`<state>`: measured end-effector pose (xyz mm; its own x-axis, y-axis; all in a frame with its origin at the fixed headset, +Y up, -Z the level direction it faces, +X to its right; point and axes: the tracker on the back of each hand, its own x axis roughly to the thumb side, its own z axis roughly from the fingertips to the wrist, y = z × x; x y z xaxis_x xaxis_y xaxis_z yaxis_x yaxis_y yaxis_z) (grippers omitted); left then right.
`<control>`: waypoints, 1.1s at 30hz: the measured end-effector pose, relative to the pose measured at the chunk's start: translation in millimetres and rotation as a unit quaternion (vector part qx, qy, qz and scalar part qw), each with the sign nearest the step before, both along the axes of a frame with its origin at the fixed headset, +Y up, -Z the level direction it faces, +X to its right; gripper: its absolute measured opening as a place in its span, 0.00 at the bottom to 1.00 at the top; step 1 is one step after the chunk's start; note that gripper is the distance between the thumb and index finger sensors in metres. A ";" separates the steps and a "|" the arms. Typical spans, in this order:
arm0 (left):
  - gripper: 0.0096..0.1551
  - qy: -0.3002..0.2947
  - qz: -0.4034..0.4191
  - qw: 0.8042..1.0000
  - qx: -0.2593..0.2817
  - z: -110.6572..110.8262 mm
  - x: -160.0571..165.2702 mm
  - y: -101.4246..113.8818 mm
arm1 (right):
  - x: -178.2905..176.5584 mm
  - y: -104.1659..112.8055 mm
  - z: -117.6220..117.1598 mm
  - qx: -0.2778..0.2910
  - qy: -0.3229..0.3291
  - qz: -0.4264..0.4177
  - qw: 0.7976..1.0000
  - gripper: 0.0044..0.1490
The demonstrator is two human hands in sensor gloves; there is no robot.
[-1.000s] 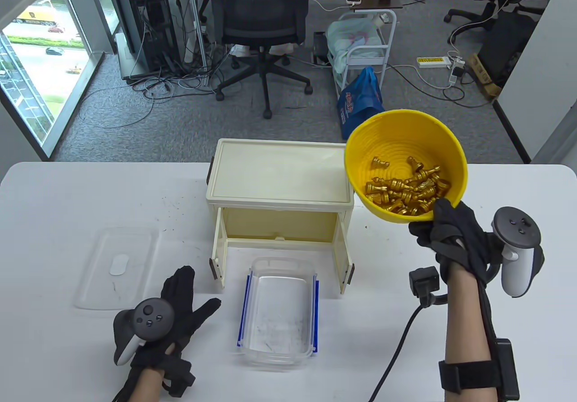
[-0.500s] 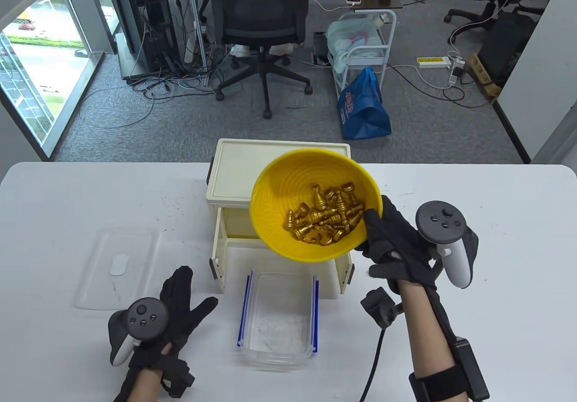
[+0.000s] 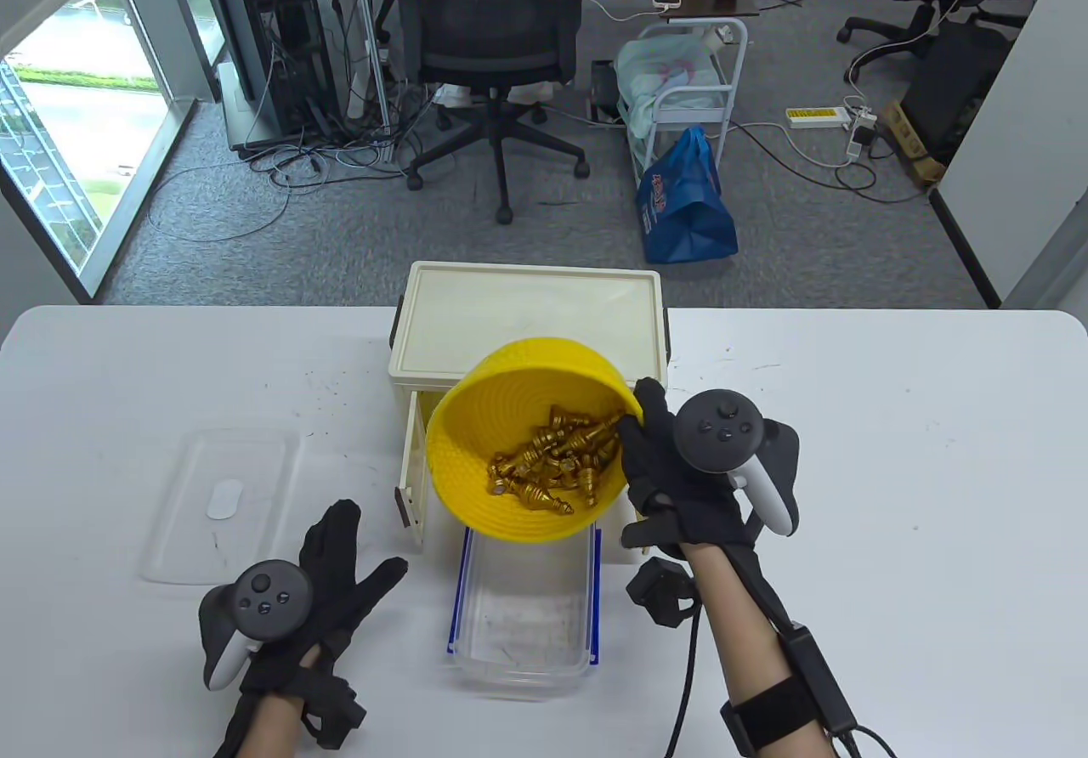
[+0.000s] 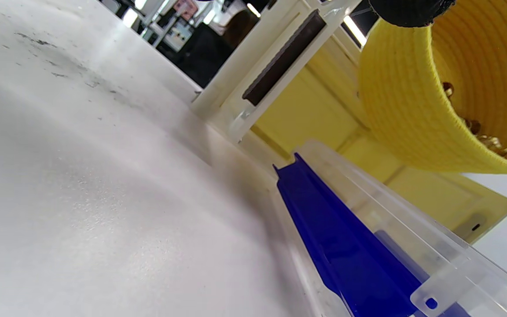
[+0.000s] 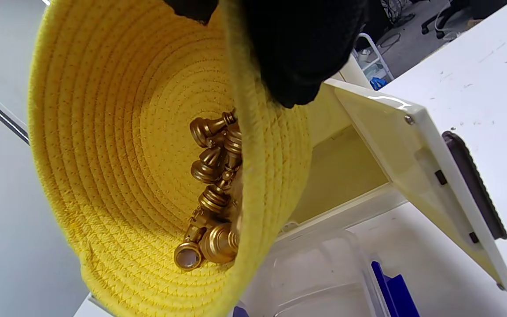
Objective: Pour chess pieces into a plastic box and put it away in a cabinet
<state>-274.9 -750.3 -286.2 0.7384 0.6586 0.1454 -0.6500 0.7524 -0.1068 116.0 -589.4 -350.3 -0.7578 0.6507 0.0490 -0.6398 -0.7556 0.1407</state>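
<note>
My right hand (image 3: 671,477) grips the rim of a yellow woven bowl (image 3: 476,486) and holds it tilted toward me over the far end of the clear plastic box (image 3: 523,622). Gold chess pieces (image 3: 552,469) lie heaped on the bowl's lower side; they also show in the right wrist view (image 5: 214,193). The box has blue side latches (image 4: 341,246) and stands empty in front of the cream cabinet (image 3: 527,325), whose doors (image 3: 412,486) hang open. My left hand (image 3: 340,571) rests flat on the table, fingers spread, left of the box.
The box's clear lid (image 3: 221,503) lies flat on the white table (image 3: 892,469) at the left. Dark specks dot the table near the cabinet. An office chair (image 3: 493,27) and a blue bag (image 3: 684,197) stand on the floor beyond the table's far edge.
My right hand has carried the bowl from the right, down and left over the box, and tilted it further. The chess pieces have slid toward the lower rim. My left hand has barely moved.
</note>
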 end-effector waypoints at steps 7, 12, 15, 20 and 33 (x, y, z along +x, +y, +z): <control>0.63 0.004 0.004 1.000 -0.001 0.2 -1.3 0.9 | -13.9 -1.5 4.9 0.034 0.000 0.059 0.998 0.37; 0.62 0.004 0.005 1.000 -0.001 -0.3 -1.6 0.9 | -26.8 -2.6 15.4 0.079 -0.004 0.121 0.990 0.37; 0.62 0.004 0.004 1.000 -0.002 -0.3 -1.8 0.9 | -36.6 -2.1 22.5 0.107 -0.018 0.170 0.980 0.37; 0.62 0.004 0.006 1.000 -0.002 -0.2 -2.0 1.0 | -50.8 -4.7 30.9 0.137 -0.038 0.247 0.959 0.37; 0.62 0.003 0.011 1.000 -0.002 0.0 -2.0 0.7 | -68.4 -12.3 49.0 0.213 -0.046 0.337 0.916 0.37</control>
<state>-276.9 -749.5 -286.2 0.7251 0.6745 0.1391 -0.6662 0.7381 -0.1062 47.7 -601.7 -301.4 -0.9939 -0.0297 0.1066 -0.0025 -0.9569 -0.2904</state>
